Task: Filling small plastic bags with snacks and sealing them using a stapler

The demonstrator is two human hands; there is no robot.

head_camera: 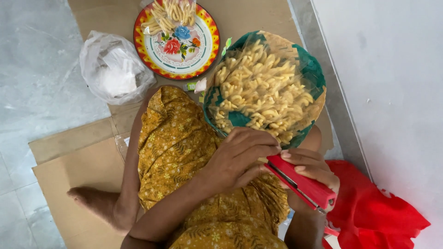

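Stapler (302,182), red, sits clamped in my right hand (310,169), fingers curled tight around its body. My left hand (240,157) pinches the mouth of a clear bag of pale pasta-like snacks (263,90) at the stapler's nose. That bag rests in a green woven basket (310,69) on my lap. Beyond lie a flowered plate (177,48) and a white plastic bag (115,69).

A single head-worn camera looks almost straight down, close over the seated person's lap, probably tilted slightly forward toward the floor (37,69).
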